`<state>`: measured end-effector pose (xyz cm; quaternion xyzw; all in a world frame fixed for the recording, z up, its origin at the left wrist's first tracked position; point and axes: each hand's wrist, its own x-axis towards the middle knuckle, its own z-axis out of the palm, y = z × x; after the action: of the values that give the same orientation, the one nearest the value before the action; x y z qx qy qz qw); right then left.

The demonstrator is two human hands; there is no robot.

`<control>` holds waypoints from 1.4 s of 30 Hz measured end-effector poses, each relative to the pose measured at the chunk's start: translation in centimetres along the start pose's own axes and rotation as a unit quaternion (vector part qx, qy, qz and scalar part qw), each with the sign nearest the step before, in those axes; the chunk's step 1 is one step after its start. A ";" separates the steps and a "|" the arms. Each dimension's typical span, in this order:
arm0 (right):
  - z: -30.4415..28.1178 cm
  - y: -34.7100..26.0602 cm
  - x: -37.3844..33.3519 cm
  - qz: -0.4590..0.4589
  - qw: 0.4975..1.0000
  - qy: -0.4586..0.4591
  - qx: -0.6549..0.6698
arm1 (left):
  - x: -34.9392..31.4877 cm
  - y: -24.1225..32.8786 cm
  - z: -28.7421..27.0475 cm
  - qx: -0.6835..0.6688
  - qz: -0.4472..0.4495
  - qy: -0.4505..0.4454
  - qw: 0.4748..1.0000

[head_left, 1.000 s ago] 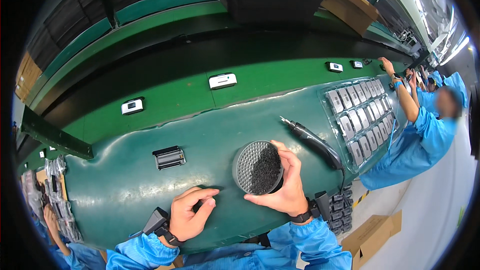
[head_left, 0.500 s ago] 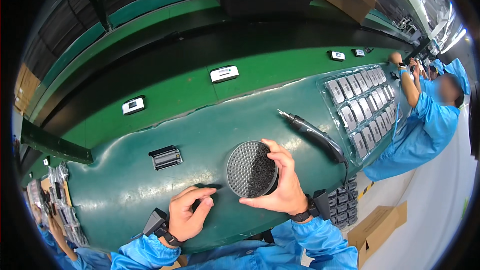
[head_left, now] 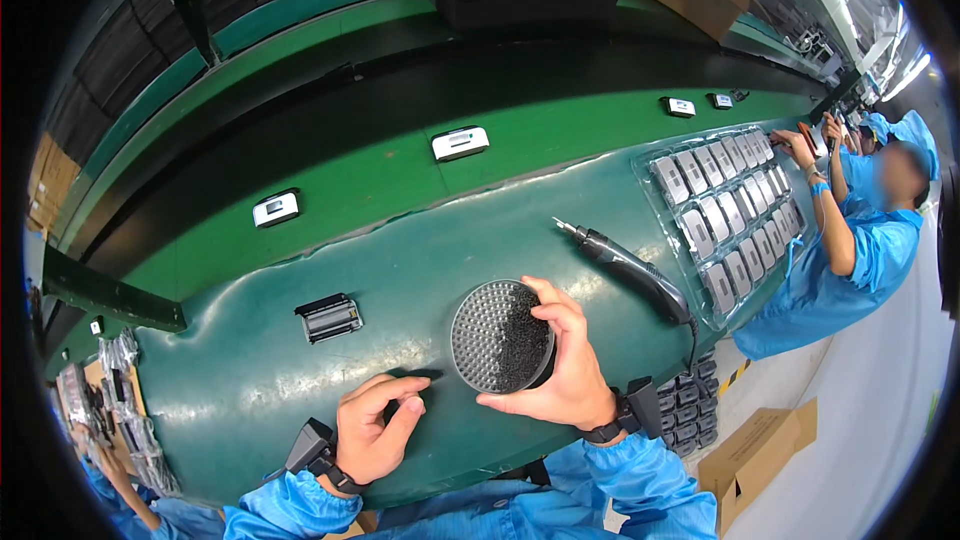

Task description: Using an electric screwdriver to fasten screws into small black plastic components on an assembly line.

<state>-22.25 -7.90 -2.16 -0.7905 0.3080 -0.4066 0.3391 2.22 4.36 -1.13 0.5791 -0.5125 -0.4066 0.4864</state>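
My right hand (head_left: 565, 370) grips a round dark dish (head_left: 478, 335) by its right side, thumb below and fingers over the rim. The dish has a dimpled grey surface, and a heap of tiny black pieces, too small to name, covers its right part. My left hand (head_left: 375, 425) rests on the green mat to the left of the dish. Its index finger and thumb are apart and hold nothing; the other fingers curl under. Beyond the left hand lies a small dark open device housing (head_left: 329, 318). A black electric screwdriver (head_left: 630, 272) lies right of the dish, tip toward the far left.
A clear tray (head_left: 725, 215) of grey housings sits at the right, beside a co-worker in blue (head_left: 840, 270). White devices (head_left: 460, 143) stand on the green conveyor belt (head_left: 370, 165) behind the mat. Bagged parts (head_left: 130, 400) lie far left. An open carton (head_left: 755, 465) is lower right.
The white devices on the belt have shifted slightly right. The co-worker's hand has come down toward the tray's far corner. My hands and the dish have barely moved.
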 end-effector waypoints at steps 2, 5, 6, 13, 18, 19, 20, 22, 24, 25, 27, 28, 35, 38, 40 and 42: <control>-0.2 -0.2 0.0 0.017 1.000 0.017 0.015 | 0.0 -0.1 0.0 -0.001 -0.002 -0.010 1.000; -0.1 -0.9 0.6 0.065 0.997 -0.038 -0.036 | 0.4 -0.8 0.1 -0.028 0.000 0.011 1.000; -0.2 -1.0 0.7 0.063 0.995 -0.041 -0.069 | 0.7 -1.1 0.3 -0.061 0.005 0.040 0.997; -0.6 -1.2 0.8 0.062 0.986 -0.076 -0.132 | 2.4 -1.9 0.3 -0.110 0.013 0.011 0.994; -0.3 -2.6 0.5 0.011 0.984 -0.067 -0.164 | 2.0 -1.0 0.6 0.018 0.076 0.012 0.997; -0.3 -2.6 0.4 0.005 0.984 -0.062 -0.165 | 2.0 -0.8 0.6 0.056 0.094 0.000 0.994; -0.5 -2.5 0.3 -0.036 0.975 -0.079 -0.206 | 1.8 -0.5 0.8 0.085 0.093 -0.003 0.992; -0.3 -2.4 0.1 -0.079 0.961 -0.093 -0.248 | 1.8 -0.5 1.7 0.146 0.155 0.017 0.977; 0.1 -2.6 -0.2 -0.113 0.932 -0.151 -0.310 | 1.5 -0.2 2.3 0.283 0.216 0.022 0.934; 0.2 -2.7 -0.4 -0.120 0.919 -0.155 -0.342 | 1.6 0.0 2.7 0.301 0.247 0.007 0.921; -0.2 -2.7 -0.2 -0.131 0.911 -0.163 -0.356 | 2.3 0.2 3.6 0.312 0.274 -0.004 0.910; -0.5 -2.7 -0.2 -0.140 0.903 -0.170 -0.369 | 3.1 0.5 4.0 0.347 0.311 -0.025 0.885; -1.9 -1.7 -0.5 -0.128 0.913 -0.218 -0.321 | 6.0 -0.3 4.5 0.382 0.282 -0.092 0.875; -2.4 -1.9 -0.2 -0.113 0.927 -0.221 -0.283 | 5.8 0.1 4.9 0.398 0.273 -0.103 0.870; -3.2 -1.6 0.2 -0.103 0.948 -0.194 -0.232 | 5.6 0.6 5.6 0.394 0.282 -0.080 0.871; -3.7 -1.0 0.2 -0.091 0.965 -0.165 -0.182 | 5.4 0.7 7.1 0.417 0.272 -0.069 0.864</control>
<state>-25.09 -8.50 0.30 -0.9197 0.2436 -0.2367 0.1969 -4.03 -2.00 -1.70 0.5358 -0.8037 -0.0451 0.2547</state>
